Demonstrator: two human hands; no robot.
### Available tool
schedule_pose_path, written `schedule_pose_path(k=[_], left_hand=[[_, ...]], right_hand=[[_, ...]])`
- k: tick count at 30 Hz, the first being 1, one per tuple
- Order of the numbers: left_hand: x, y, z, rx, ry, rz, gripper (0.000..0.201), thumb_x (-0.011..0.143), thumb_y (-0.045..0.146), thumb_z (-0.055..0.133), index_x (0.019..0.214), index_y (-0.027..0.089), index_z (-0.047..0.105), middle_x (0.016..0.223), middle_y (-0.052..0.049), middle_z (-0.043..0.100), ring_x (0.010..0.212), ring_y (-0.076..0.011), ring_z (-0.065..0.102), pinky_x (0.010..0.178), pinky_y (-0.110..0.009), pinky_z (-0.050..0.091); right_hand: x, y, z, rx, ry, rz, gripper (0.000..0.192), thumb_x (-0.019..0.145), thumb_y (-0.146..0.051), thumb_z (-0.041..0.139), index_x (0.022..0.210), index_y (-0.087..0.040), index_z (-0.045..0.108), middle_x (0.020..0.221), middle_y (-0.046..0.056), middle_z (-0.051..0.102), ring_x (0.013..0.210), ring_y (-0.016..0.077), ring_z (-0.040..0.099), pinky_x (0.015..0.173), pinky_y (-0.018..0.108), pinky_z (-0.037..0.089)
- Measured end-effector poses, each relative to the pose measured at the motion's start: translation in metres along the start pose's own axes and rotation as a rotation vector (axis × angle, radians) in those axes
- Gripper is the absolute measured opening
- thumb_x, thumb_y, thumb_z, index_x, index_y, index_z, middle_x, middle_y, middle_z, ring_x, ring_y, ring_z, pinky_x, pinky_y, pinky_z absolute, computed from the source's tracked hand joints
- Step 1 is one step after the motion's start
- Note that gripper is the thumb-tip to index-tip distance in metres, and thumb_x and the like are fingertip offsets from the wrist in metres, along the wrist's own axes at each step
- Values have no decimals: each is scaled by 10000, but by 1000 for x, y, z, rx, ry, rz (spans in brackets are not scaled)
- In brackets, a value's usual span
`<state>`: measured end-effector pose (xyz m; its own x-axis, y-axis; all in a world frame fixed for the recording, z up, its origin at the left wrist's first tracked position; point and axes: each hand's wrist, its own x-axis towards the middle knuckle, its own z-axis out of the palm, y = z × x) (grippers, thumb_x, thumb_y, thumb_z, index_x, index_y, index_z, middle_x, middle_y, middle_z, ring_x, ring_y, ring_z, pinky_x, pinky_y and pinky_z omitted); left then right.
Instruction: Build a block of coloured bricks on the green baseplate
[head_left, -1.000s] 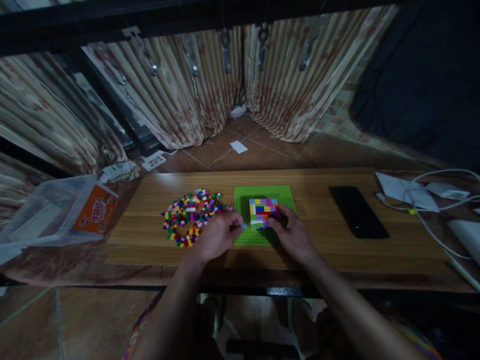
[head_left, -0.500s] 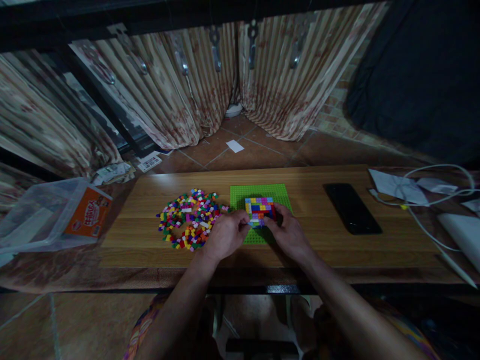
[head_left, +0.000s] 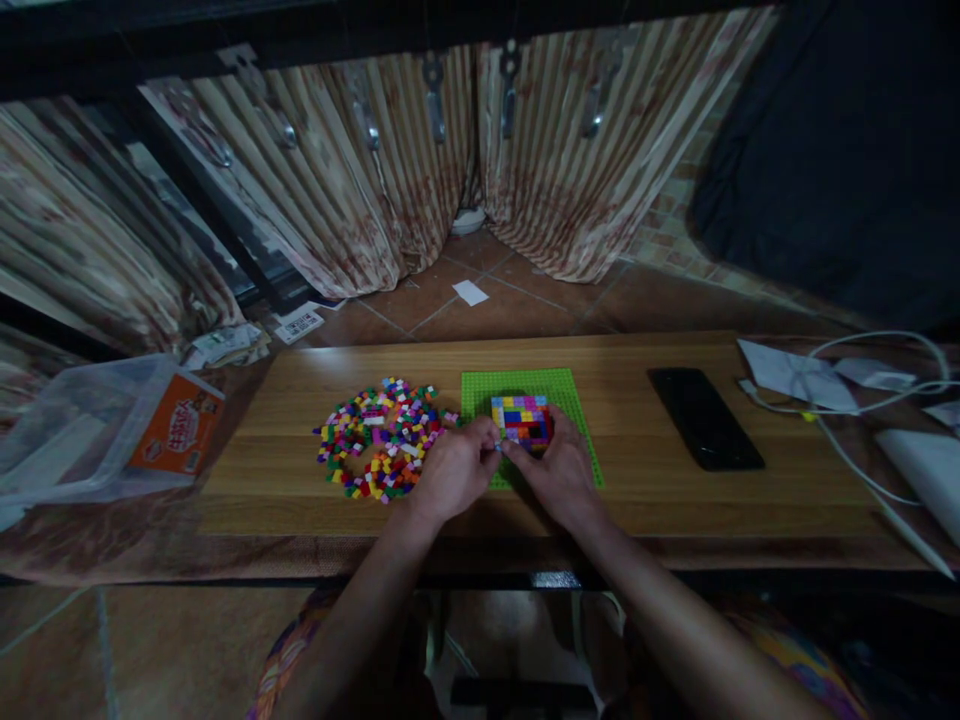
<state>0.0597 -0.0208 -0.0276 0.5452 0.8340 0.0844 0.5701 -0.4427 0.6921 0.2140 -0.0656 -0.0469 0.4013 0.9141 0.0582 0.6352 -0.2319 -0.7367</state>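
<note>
A small block build of many colours [head_left: 519, 412] stands on the green studded baseplate [head_left: 555, 383]. My left hand [head_left: 461, 462] is at its near left corner, thumb and forefinger pinched together on a tiny pale brick [head_left: 498, 444]. My right hand [head_left: 559, 462] wraps the right side of the build, its fingers along the far right edge. The right thumb reaches left across the near side, close to the left fingertips. Part of the build's near edge is hidden behind the thumbs. Left of the plate lies a loose heap of small coloured bricks [head_left: 390, 435].
The wooden board [head_left: 255, 450] carries all of this. A black phone-like slab [head_left: 703, 418] lies to the right, with white cables [head_left: 862, 405] and papers beyond. On the left stands a clear plastic box [head_left: 97, 430] with an orange label. Striped curtains [head_left: 405, 170] hang behind.
My right thumb has slid left along the near side of the build toward my left fingertips. More of the build's right part, with a dark gap, now shows. My left hand has barely moved.
</note>
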Motion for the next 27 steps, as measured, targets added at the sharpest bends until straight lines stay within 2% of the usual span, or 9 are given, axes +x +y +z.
schedule_pose_path(k=[7, 11, 15, 19, 22, 27], left_hand=[[0, 1, 4, 53, 0, -48, 176, 814, 150, 542, 978, 213, 537, 767, 5, 630, 693, -142, 618, 638, -243, 463], [1, -1, 4, 7, -3, -63, 255, 799, 150, 555, 1042, 213, 508, 761, 15, 624, 682, -139, 616, 638, -245, 467], [1, -3, -1, -123, -24, -85, 335, 771, 128, 573, 1086, 192, 479, 783, 9, 641, 696, -140, 627, 655, -253, 477], [3, -8, -1, -315, -55, -204, 223, 852, 250, 528, 1065, 194, 487, 746, 14, 625, 656, -138, 633, 610, -255, 489], [6, -11, 5, -405, -46, -291, 183, 873, 321, 509, 1005, 194, 510, 706, 27, 579, 599, -124, 605, 561, -244, 492], [12, -12, 12, -401, 31, -289, 159, 819, 311, 587, 906, 186, 542, 704, 21, 592, 611, -119, 582, 554, -232, 472]], right_hand=[[-2, 2, 5, 7, 27, 7, 812, 726, -594, 617, 1369, -147, 406, 1298, 197, 530, 1244, 360, 449, 1001, 531, 365], [-2, 4, 5, 38, 26, -13, 804, 742, -627, 588, 1367, -149, 421, 1294, 194, 544, 1247, 361, 459, 1011, 546, 357], [7, 8, -6, 217, -36, 60, 748, 799, -672, 483, 1323, -139, 491, 1297, 189, 574, 1235, 338, 506, 1035, 519, 369], [14, 11, -17, 418, -52, 197, 620, 817, -657, 450, 1177, -177, 609, 1128, 124, 689, 1108, 295, 613, 977, 458, 453], [14, 11, -19, 439, -56, 178, 537, 821, -616, 479, 1115, -196, 637, 1103, 102, 706, 1076, 282, 629, 963, 445, 466], [12, 12, -18, 426, -77, 134, 465, 853, -569, 468, 1089, -211, 648, 1096, 84, 711, 1053, 264, 639, 954, 429, 474]])
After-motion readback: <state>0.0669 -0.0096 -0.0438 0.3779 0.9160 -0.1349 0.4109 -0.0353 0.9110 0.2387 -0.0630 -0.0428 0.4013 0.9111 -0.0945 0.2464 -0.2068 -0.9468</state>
